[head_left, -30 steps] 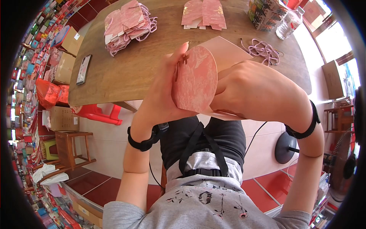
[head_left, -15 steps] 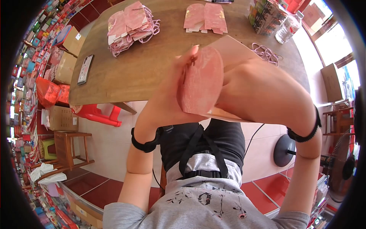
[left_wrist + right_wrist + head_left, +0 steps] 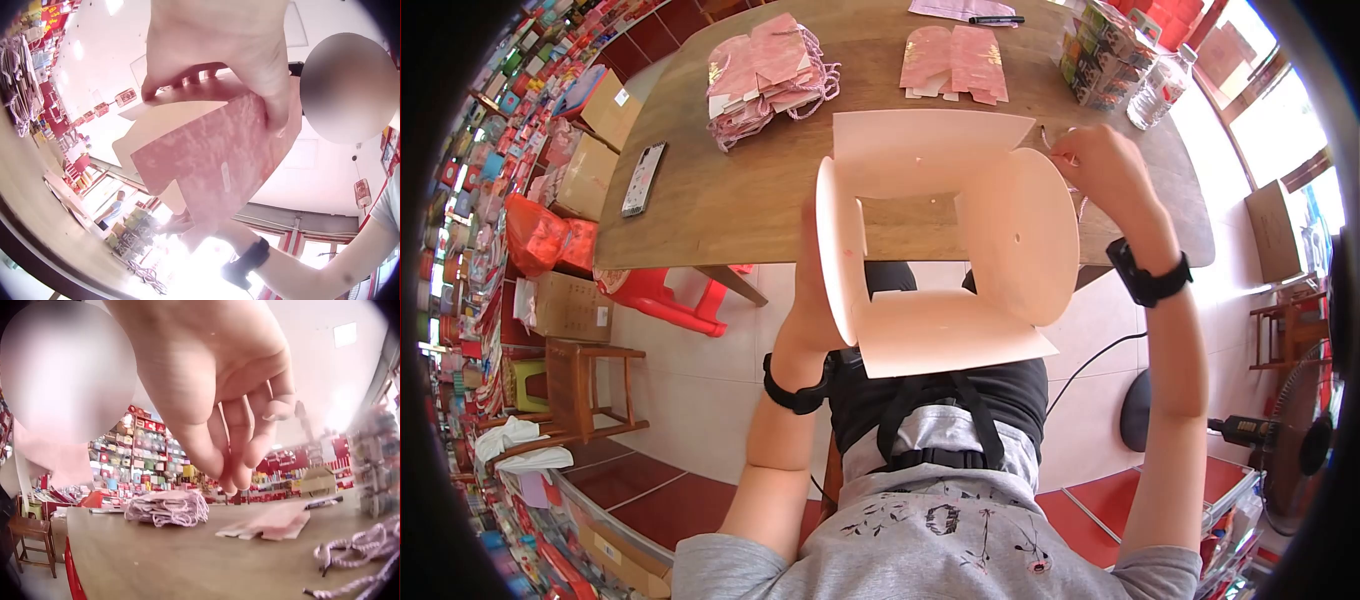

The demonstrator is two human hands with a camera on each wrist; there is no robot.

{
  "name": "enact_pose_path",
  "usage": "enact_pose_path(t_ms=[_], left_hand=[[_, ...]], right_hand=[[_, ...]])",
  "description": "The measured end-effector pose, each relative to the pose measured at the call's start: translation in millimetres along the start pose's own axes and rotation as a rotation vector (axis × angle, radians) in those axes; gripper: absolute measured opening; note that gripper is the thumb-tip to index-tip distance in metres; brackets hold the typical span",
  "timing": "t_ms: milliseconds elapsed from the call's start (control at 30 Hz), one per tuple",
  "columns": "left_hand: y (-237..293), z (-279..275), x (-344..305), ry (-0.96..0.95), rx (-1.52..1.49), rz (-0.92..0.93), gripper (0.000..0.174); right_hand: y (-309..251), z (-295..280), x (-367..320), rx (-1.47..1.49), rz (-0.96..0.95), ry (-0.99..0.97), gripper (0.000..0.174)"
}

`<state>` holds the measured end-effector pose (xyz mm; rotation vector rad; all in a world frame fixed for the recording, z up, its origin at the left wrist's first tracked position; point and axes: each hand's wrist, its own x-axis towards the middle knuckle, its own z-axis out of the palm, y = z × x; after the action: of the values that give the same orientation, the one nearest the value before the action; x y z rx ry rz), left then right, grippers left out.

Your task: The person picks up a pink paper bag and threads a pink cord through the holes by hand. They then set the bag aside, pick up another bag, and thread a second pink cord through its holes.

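Observation:
An unfolded pink paper box (image 3: 1022, 240) hangs over the table's near edge, its pale inside facing the head camera and its flaps spread. My left hand (image 3: 808, 295) grips its left side; in the left wrist view the fingers and thumb of that hand (image 3: 219, 53) lie around the marbled pink outside of the box (image 3: 219, 150). My right hand (image 3: 1105, 168) is off the box, at its upper right. In the right wrist view this hand (image 3: 231, 400) points down with loosely bent fingers and holds nothing, left of pink twisted cords (image 3: 359, 550) on the table.
On the table (image 3: 700, 215) are a stack of pink bags with cords (image 3: 765, 75), flat pink pieces (image 3: 953, 62), a phone (image 3: 643, 180), a pen (image 3: 997, 20), stacked packs (image 3: 1105, 55) and a plastic bottle (image 3: 1162, 88).
The box has turned from showing its marbled side to showing its open inside. My right hand has come away from it and moved up and right, near the cords.

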<state>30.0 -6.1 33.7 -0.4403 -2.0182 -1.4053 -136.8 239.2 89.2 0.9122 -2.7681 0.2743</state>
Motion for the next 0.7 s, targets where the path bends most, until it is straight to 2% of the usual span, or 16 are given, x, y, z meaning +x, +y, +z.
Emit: enact_pose_path(t_ms=[33,67,200,267,367,467,533,567,633,700], left_hand=[[10.2,3.2,-4.3,0.056,-0.137,-0.218,0.096],[-28.5,-10.7,-6.3,-0.094,0.228,0.224,0.094],[-22.8,-9.0,-15.6,-0.090,0.165,0.182,0.093],[-32.7,-9.1,-25.3,-0.074,-0.004,0.116,0.090],[-33.0,-10.7,-29.2,-0.083,0.033,0.145,0.091],[-35.1,-14.1,-33.2,-0.095,0.092,0.185,0.092],[-37.5,-15.2,-32.0,-0.104,0.130,0.218,0.093],[-39.3,-16.0,-28.8,-0.110,0.148,0.237,0.093],[-45.0,-15.9,-21.5,-0.123,0.180,0.279,0.094],[-45.3,-8.6,-13.0,-0.135,0.185,0.299,0.094]], right_hand=[[3.3,12.5,2.3,0.002,-0.003,0.003,0.017],[8.3,25.4,3.7,-0.055,-0.031,-0.022,0.019],[13.4,54.7,4.4,-0.061,-0.051,-0.058,0.023],[12.9,53.1,2.5,-0.047,-0.067,-0.042,0.023],[-4.3,31.3,3.3,-0.066,-0.006,-0.096,0.017],[-13.3,22.7,4.1,0.072,-0.013,-0.043,0.014],[-30.5,11.7,2.3,0.258,-0.065,0.168,0.015],[-40.0,1.5,1.5,0.257,-0.063,0.169,0.015],[-60.2,-23.4,-4.1,0.540,-0.080,0.290,0.018],[-74.8,-46.7,-14.0,0.479,-0.195,0.506,0.024]])
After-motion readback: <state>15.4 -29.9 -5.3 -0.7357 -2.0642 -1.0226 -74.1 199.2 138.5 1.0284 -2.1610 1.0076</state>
